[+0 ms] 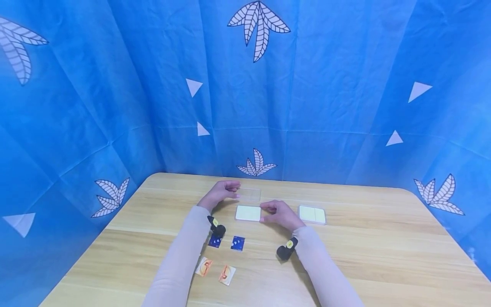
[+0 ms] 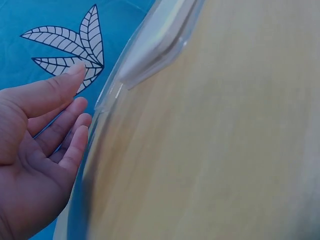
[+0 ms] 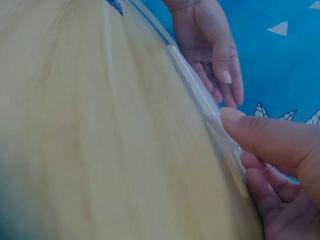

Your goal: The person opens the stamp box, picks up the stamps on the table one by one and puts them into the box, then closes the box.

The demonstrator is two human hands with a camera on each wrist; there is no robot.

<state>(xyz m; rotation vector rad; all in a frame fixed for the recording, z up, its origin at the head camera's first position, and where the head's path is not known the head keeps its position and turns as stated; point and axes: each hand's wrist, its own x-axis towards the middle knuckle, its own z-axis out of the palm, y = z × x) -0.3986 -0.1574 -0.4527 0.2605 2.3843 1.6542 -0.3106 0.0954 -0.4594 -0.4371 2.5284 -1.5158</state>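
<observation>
A shallow clear plastic case with white contents [image 1: 248,213] lies on the table in front of both hands. My right hand [image 1: 283,214] holds it at its right end, thumb at the near corner and fingertips at the far one; the right wrist view shows the thumb [image 3: 250,131] on its edge. Behind it lies a flat transparent plastic piece [image 1: 250,195], faint against the wood. My left hand [image 1: 220,194] is beside that piece's left end, fingers loosely extended. In the left wrist view the left hand [image 2: 42,135] holds nothing, with a gap between thumb and fingers.
A second clear case with a divided white inside [image 1: 312,214] lies to the right. Two dark blue square packets [image 1: 238,243] and two orange-and-white packets [image 1: 227,275] lie nearer, partly beside the left forearm. A blue patterned curtain [image 1: 307,106] hangs behind the wooden table [image 1: 383,247].
</observation>
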